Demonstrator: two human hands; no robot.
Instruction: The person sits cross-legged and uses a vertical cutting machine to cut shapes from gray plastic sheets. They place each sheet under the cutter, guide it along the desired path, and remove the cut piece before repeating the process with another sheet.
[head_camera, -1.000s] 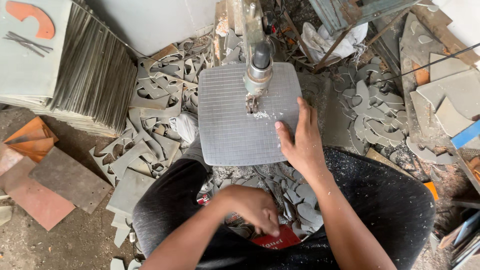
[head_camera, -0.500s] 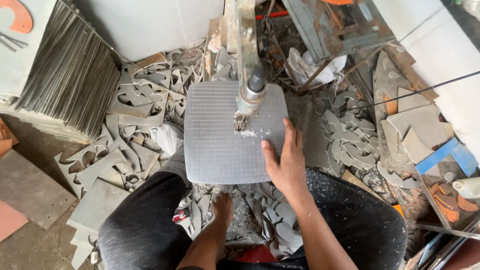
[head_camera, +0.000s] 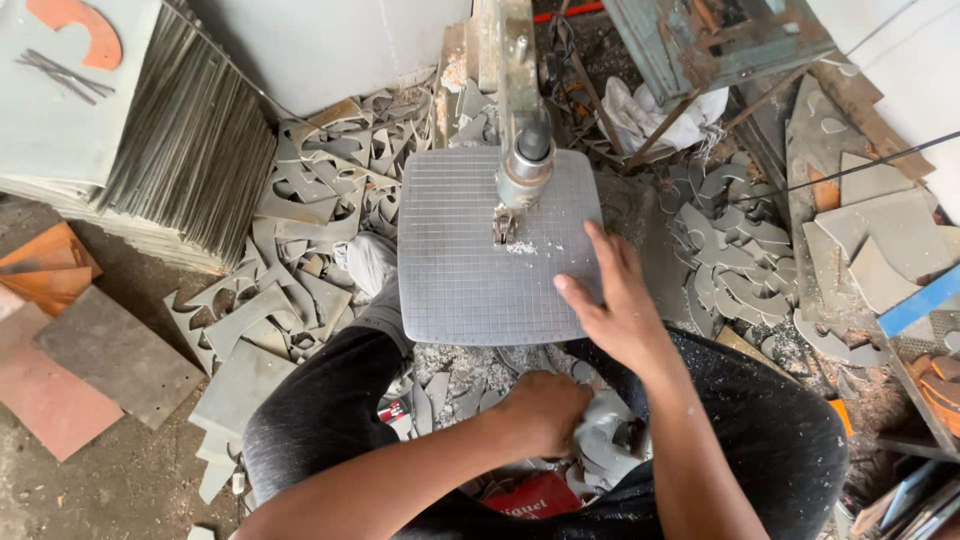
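I sit at a small saw table with a square grey gridded plate (head_camera: 455, 275). The saw head (head_camera: 523, 170) comes down onto the plate's upper middle, with pale dust beside the blade. My right hand (head_camera: 615, 305) lies flat on the plate's right edge, fingers spread, holding nothing. My left hand (head_camera: 540, 408) is down between my knees, below the plate. Its fingers curl around a pale grey cut piece (head_camera: 600, 440) in a pile of scraps. The fingertips are hidden.
Grey tile offcuts (head_camera: 300, 230) litter the floor left and right of the table. A stack of grey tiles (head_camera: 185, 150) stands at the upper left, with reddish tiles (head_camera: 50, 390) below it. A red packet (head_camera: 540, 495) lies between my legs. White cloth (head_camera: 660, 110) is behind the saw.
My left hand has come back up from low between my legs to the scrap pile and closed there. My right hand stays on the plate's right side.
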